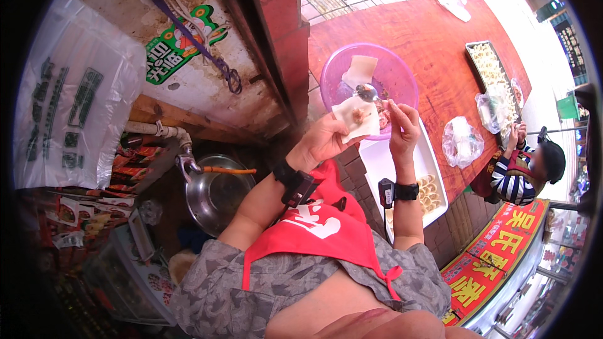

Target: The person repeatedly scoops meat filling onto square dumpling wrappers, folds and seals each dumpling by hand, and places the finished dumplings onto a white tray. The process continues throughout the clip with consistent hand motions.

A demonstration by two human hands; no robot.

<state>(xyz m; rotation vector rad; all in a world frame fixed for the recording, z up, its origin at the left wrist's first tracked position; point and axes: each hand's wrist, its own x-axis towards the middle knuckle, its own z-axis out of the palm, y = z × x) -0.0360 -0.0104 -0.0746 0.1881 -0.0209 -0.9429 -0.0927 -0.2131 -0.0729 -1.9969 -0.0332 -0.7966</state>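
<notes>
A square dough wrapper [354, 125] with a dab of meat filling rests on the fingers of my left hand [325, 139], its thumb over the edge. Close by on the right, my right hand [404, 125] pinches a metal spoon [366, 92], its bowl just above the wrapper. Both hands are over the near side of a pink plastic bowl [409, 68]. Inside that bowl are more wrappers [362, 69] and raw minced meat [384, 120], partly hidden by my hands. Below my right forearm, a white tray [435, 162] holds rows of folded dumplings [427, 193].
The bowl stands on a reddish wooden table [438, 47]. A dark tray of dumplings [490, 63] lies farther right, near a co-worker [527, 169]. A plastic bag [462, 142] sits between. At left are a metal basin [216, 193], a tap [187, 165] and hanging plastic bags [80, 94].
</notes>
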